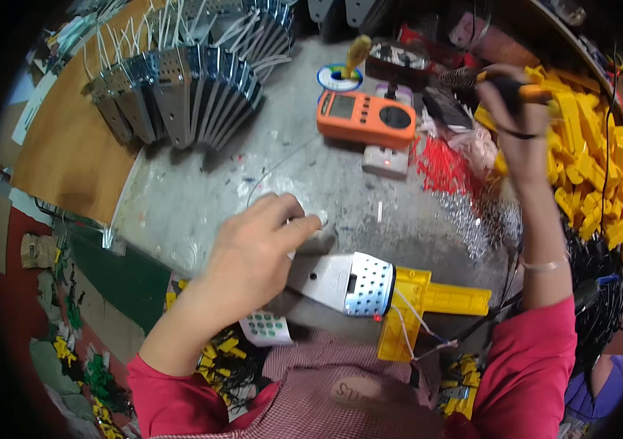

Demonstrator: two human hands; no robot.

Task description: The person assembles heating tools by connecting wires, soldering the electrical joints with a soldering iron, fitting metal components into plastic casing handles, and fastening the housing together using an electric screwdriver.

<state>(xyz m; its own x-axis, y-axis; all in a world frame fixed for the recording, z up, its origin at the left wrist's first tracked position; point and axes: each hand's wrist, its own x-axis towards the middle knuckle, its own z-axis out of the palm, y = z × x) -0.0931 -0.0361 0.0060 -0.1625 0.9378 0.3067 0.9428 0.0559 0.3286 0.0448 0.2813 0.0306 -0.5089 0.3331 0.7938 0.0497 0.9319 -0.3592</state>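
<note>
My left hand (257, 241) is closed, thumb and forefinger pinched together, just above a tapered silver metal housing (319, 282). A thin grey wire (282, 162) runs from near the orange multimeter (366, 118) down into this hand; the fingers hide its end. The housing's perforated end (372, 284) meets an open yellow plastic handle shell (406, 311). Pale wires (417, 322) cross the shell to a dark cable. At the far right, my right hand (523, 128) is wrapped round a black-and-orange tool handle (520, 91), beside a dark coil (459, 77).
Metal housings with white wires (176, 95) stand grouped at the far left. A yellow handle pile (589, 146) lies right, above black cables (600, 300). Red wire pieces (443, 167) and small metal parts (472, 219) lie right of centre. A wire spool (339, 77) stands behind the multimeter.
</note>
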